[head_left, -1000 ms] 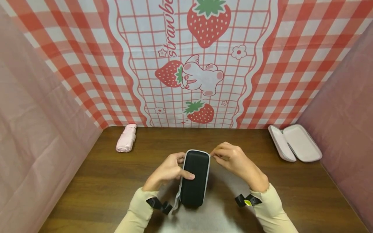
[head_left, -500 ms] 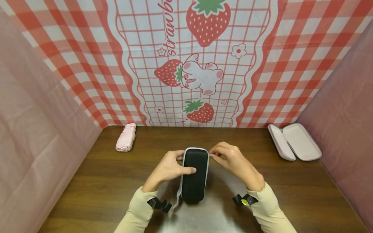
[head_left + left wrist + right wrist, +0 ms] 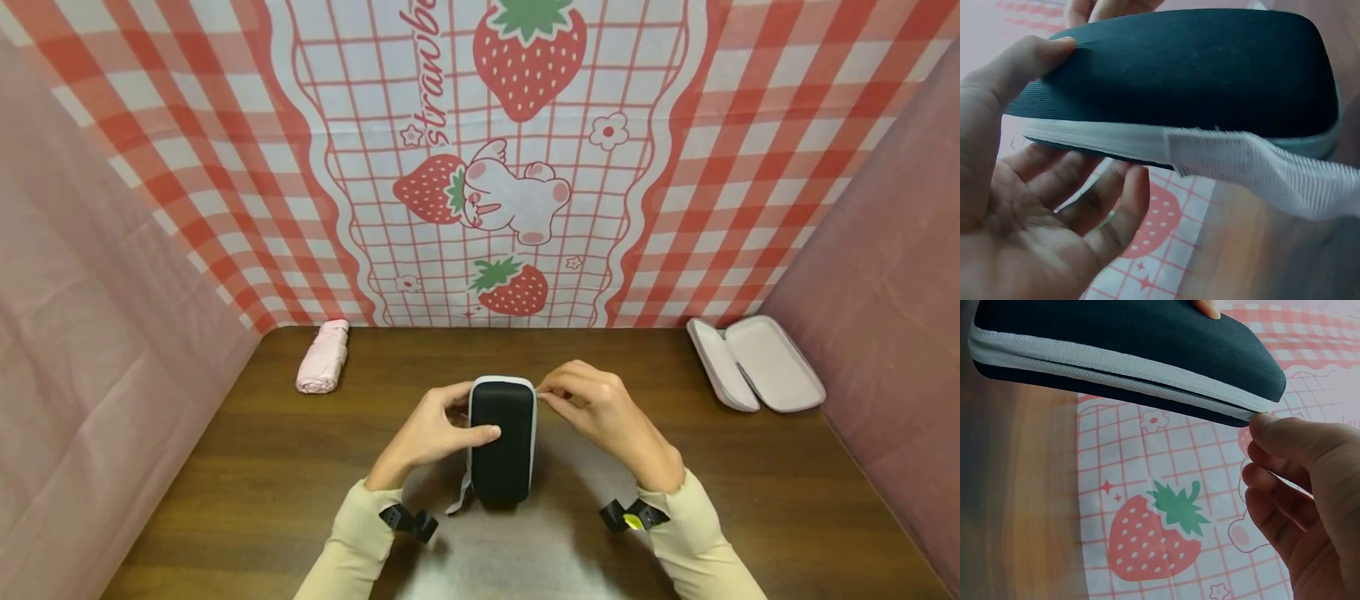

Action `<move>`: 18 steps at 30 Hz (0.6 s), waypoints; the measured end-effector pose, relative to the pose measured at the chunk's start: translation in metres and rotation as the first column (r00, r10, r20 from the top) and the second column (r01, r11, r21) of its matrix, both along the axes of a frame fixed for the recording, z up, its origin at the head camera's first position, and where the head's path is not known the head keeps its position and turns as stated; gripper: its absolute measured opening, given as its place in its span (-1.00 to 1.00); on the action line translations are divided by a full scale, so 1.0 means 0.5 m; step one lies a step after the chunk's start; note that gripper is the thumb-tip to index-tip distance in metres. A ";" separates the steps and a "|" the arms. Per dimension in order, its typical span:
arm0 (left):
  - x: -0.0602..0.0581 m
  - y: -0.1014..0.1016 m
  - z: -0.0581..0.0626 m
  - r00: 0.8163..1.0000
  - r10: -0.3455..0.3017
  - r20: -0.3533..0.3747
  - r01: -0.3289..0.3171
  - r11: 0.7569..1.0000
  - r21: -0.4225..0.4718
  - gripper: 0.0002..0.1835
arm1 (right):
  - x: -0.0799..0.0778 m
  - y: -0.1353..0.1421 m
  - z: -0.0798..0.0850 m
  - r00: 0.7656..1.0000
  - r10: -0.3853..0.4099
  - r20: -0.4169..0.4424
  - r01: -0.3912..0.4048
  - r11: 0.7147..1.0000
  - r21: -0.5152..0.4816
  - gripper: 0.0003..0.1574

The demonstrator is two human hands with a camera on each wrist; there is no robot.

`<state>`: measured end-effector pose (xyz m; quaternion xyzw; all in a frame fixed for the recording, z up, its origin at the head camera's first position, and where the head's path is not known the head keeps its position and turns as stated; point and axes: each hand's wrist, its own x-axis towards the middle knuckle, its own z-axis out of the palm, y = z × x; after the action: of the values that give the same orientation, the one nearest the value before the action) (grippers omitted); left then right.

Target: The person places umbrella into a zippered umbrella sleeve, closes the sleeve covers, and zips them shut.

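A black zippered case with a light grey zipper band and a ribbed wrist strap is held over the middle of the table, tilted toward the head camera. My left hand grips its left side, thumb across the black face and fingers behind. At the upper right corner, my right hand pinches the zipper pull between thumb and forefinger; the fingertips mostly hide it. In the right wrist view a narrow dark slit runs along the zipper band up to those fingertips. The strap hangs from the lower left.
A rolled pink cloth lies at the back left of the wooden table. An unfolded pale case lies open at the back right. Behind stands a strawberry-print curtain, with pink cloth walls at both sides.
The black case has tipped so that its lower end has risen, and its face looks shorter. The right hand stays at the upper right corner, still pinching.
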<state>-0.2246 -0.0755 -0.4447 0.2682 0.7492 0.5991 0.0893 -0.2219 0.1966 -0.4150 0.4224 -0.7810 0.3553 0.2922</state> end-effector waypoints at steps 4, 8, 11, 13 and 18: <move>0.000 0.006 -0.002 1.000 -0.004 -0.019 0.005 1.000 0.027 -0.51 | 0.000 0.003 0.004 1.000 0.001 -0.023 -0.002 1.000 -0.021 -0.81; 0.003 0.009 0.000 0.999 0.025 -0.041 -0.024 1.000 0.019 -0.52 | -0.002 0.004 0.005 0.998 -0.012 -0.054 0.011 1.000 -0.020 -0.73; 0.003 0.010 -0.001 0.998 0.037 -0.041 -0.037 0.999 0.006 -0.53 | -0.003 0.005 0.004 0.997 -0.021 -0.071 0.021 1.000 -0.012 -0.69; 0.003 0.010 -0.001 0.999 0.040 -0.036 -0.040 0.999 -0.003 -0.53 | -0.004 0.005 0.003 0.997 -0.022 -0.073 0.021 1.000 -0.007 -0.68; 0.001 0.006 -0.001 0.998 0.058 -0.031 -0.059 0.998 -0.035 -0.54 | -0.004 0.004 0.001 0.998 -0.010 -0.062 0.010 1.000 0.006 -0.75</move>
<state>-0.2242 -0.0726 -0.4451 0.2536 0.7684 0.5839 0.0653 -0.2241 0.1987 -0.4147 0.4301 -0.7749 0.3381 0.3167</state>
